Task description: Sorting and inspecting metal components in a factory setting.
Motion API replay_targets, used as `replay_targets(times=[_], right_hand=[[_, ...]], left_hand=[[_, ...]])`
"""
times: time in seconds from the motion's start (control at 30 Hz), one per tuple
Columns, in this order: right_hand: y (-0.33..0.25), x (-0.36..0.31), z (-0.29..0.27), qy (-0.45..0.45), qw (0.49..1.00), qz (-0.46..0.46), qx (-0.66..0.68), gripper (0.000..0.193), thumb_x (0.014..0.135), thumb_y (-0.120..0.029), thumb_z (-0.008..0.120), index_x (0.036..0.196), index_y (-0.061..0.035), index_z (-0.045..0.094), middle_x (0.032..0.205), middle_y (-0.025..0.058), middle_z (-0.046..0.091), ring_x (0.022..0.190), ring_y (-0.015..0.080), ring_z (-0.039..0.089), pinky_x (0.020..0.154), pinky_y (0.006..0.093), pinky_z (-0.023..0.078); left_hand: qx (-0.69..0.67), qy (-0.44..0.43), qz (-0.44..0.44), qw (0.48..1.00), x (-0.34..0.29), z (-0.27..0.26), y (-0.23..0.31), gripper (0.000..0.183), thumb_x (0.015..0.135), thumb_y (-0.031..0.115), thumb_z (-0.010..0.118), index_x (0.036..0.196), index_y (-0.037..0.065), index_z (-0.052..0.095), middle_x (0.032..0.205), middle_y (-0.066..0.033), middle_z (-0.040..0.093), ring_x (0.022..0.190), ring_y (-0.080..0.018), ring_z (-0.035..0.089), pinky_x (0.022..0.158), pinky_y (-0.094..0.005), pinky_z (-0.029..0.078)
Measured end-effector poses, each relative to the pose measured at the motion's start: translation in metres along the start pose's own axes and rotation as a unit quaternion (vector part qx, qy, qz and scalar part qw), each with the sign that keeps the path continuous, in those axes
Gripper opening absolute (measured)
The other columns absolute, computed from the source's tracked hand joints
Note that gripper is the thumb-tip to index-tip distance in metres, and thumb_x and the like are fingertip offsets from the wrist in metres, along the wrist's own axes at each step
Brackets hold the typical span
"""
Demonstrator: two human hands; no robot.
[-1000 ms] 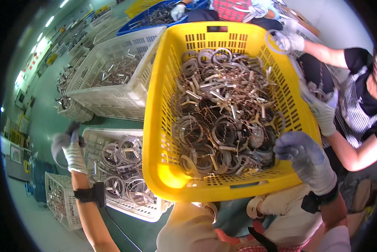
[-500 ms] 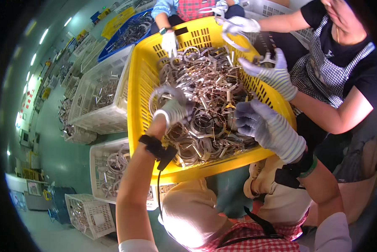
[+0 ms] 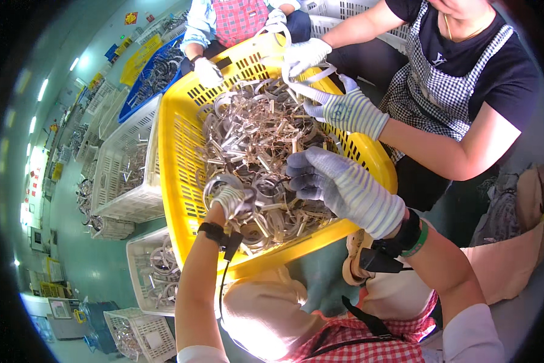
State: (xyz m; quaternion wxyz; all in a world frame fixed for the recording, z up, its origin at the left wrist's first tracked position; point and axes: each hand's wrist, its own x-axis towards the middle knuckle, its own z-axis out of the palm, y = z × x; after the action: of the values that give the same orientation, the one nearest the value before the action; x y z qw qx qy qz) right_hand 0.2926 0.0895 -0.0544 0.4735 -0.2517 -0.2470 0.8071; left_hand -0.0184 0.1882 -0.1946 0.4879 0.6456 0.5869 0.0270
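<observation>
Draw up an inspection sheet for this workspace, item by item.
Surface: yellow basket with slotted walls; its base is mostly hidden.
Parts: heap of metal pieces inside, ring-shaped and bar-shaped, with coppery strands mixed in.
Clutter: white crate and blue crate to the left, both holding metal pieces.
Left hand: gloved, low at the heap, grey ring against it; grip unclear.
Right hand: gloved, open above the heap; nothing seen in it.
Cables: black cable hanging by the left wrist.
Surroundings: green floor; co-workers across and right.
</observation>
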Motion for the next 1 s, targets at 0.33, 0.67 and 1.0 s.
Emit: replay_targets(times=[0.33, 0.67, 1.0], right_hand=[[0.04, 0.027, 0.018, -0.071, 0.894, -0.104, -0.43, 0.029, 0.091, -0.031, 0.058, 0.107, -0.0069, 0.06, 0.094, 0.0043, 0.062, 0.089, 0.0118, 0.056, 0.081, 0.0274, 0.046], [0.049, 0.036, 0.02, -0.068, 0.686, -0.265, -0.674, 0.026, 0.086, -0.028, 0.06, 0.093, -0.004, 0.055, 0.077, 0.0146, 0.063, 0.069, 0.03, 0.061, 0.065, 0.0359, 0.048], [0.024, -0.011, 0.037, -0.091, 0.802, -0.23, -0.544, 0.023, 0.089, -0.018, 0.058, 0.108, -0.0034, 0.061, 0.09, 0.0072, 0.067, 0.076, 0.0126, 0.062, 0.067, 0.0269, 0.048]], left_hand=[[-0.444, 0.176, 0.196, 0.857, -0.116, -0.04, 0.131, 0.027, 0.087, 0.005, 0.058, 0.112, -0.004, 0.052, 0.081, -0.0047, 0.059, 0.062, -0.0105, 0.056, 0.052, -0.0194, 0.044], [-0.286, 0.231, 0.318, 0.874, -0.192, 0.003, 0.14, 0.045, 0.093, 0.034, 0.054, 0.124, 0.001, 0.051, 0.096, -0.0034, 0.065, 0.062, -0.0073, 0.056, 0.054, -0.0202, 0.046], [-0.191, 0.172, 0.346, 0.902, -0.245, 0.06, 0.121, 0.038, 0.097, 0.035, 0.043, 0.1, 0.004, 0.065, 0.07, 0.0, 0.058, 0.053, -0.0051, 0.045, 0.051, -0.0196, 0.037]])
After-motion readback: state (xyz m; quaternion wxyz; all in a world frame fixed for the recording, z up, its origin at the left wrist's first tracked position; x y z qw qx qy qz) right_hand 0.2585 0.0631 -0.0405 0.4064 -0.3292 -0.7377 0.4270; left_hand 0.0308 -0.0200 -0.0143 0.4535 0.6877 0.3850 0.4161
